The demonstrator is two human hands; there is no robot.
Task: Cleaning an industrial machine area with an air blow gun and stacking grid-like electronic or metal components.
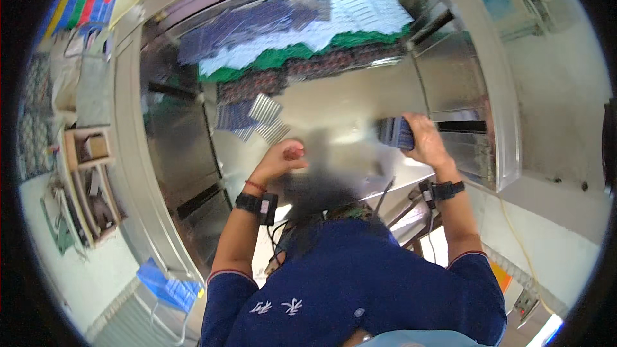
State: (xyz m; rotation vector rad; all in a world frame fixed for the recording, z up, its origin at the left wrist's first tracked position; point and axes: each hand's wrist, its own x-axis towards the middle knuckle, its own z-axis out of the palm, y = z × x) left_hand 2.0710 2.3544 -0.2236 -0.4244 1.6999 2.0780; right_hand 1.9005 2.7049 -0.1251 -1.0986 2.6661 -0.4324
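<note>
My right hand [425,142] grips a stack of dark blue striped flat pieces [396,133] above the right side of a shiny metal work surface [340,99]. My left hand [281,159] hovers over the surface's near left part, fingers curled and thumb apart, with nothing visible between them. Just beyond it lie loose flat pieces with silvery stripes [265,109], overlapping dark blue ones [234,115]. What material these are I cannot tell. Both wrists wear black straps with small devices.
Overlapping rows of dark blue [257,22], pale blue [360,16], green [283,58] and dark patterned pieces [250,85] cover the far side. Metal walls [177,122] flank the surface. A wooden shelf box [90,148] and a blue stool [168,286] stand left.
</note>
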